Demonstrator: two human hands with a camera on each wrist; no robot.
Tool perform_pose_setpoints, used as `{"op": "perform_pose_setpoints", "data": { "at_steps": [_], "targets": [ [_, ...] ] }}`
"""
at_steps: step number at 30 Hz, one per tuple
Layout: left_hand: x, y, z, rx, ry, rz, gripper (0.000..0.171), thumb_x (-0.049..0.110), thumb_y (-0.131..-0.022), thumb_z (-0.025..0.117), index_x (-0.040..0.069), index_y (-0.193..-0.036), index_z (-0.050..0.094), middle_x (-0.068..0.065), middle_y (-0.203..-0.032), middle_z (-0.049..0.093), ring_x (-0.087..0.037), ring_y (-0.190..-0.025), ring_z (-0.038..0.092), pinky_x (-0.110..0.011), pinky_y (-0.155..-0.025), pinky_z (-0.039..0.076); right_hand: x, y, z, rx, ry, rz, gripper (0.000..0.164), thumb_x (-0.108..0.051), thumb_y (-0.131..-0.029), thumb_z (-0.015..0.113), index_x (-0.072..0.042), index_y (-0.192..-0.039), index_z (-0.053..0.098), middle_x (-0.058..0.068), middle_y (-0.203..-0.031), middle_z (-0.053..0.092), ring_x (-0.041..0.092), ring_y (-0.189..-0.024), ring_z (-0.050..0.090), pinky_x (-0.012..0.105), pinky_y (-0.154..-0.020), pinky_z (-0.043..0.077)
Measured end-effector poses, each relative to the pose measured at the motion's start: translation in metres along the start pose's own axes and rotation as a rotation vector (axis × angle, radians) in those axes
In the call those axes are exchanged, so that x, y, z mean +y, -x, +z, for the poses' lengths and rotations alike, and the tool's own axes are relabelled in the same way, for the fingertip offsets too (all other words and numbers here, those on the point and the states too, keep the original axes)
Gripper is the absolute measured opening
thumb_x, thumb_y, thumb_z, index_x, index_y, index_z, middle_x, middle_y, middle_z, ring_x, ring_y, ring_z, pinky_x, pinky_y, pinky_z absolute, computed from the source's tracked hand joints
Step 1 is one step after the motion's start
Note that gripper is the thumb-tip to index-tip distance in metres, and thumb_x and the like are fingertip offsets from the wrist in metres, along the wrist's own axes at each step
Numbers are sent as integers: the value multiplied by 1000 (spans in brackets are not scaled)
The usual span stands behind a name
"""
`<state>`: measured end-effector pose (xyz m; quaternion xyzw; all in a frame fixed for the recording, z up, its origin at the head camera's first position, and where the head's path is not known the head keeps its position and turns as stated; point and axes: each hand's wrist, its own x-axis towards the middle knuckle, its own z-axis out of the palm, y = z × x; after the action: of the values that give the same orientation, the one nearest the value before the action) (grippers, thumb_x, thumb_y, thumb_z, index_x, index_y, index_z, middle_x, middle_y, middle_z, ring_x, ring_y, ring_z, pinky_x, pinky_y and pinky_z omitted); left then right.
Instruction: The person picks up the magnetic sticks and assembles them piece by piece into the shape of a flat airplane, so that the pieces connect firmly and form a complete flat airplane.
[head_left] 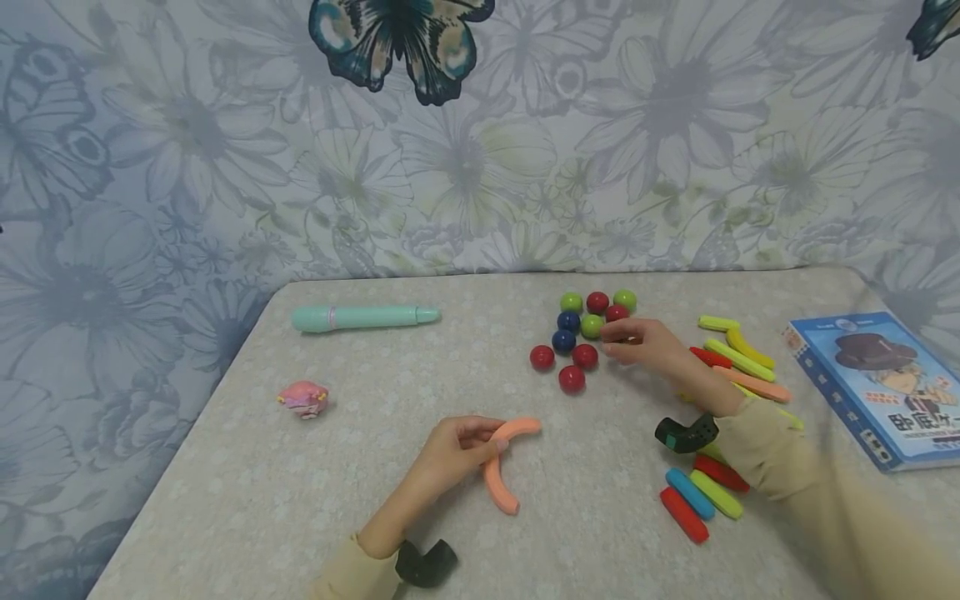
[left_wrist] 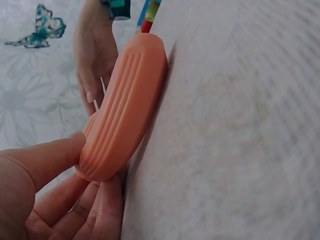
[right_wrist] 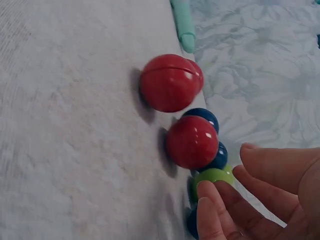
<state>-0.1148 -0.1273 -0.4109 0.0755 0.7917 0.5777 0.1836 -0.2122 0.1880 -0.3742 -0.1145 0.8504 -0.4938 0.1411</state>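
My left hand [head_left: 453, 454] pinches a curved, peach-orange stick [head_left: 495, 482] with thumb and fingers, low over the table. In the left wrist view the stick [left_wrist: 127, 95] shows lengthwise grooves and a rounded end. My right hand [head_left: 652, 350] reaches to the right edge of a group of small balls, its fingers loosely bent and nothing between them. Nearest to it are a green ball [head_left: 592, 326] and a dark red ball [head_left: 617, 313]. In the right wrist view its fingertips overlap a green ball [right_wrist: 212, 176], below a red ball [right_wrist: 192, 142].
More red balls [head_left: 572, 380] and dark blue balls [head_left: 563, 342] lie in the group. Several coloured sticks [head_left: 684, 515] are spread under and beside the right forearm. A boxed game [head_left: 881, 383] lies far right. A mint pen-shaped thing [head_left: 367, 317] and small pink figure [head_left: 304, 399] lie left.
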Motion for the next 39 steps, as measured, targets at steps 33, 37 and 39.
{"op": "perform_pose_setpoints", "data": {
  "at_steps": [33,37,39],
  "targets": [
    [32,15,1,-8,16,1,30,8,-87,65,-5,-114,64,-9,-96,67,-13,-79,62,-26,-66,47,50,60,-90,200,130,163,60,-45,-93,52,0,-133,48,23,-129,49,36,-114,45,48,-88,40],
    [31,14,1,-5,23,-7,30,8,-87,65,-5,-114,64,-10,-98,67,-14,-81,62,-26,-68,47,58,66,-90,195,202,158,57,-44,-92,56,0,-127,54,24,-126,52,37,-111,48,48,-86,40],
    [29,13,1,-7,26,-9,30,9,-87,65,-5,-114,64,-10,-99,67,-14,-81,62,-26,-68,48,61,65,-87,201,245,159,53,-41,-92,58,1,-125,56,25,-123,54,39,-109,49,50,-86,40]
  ]
}}
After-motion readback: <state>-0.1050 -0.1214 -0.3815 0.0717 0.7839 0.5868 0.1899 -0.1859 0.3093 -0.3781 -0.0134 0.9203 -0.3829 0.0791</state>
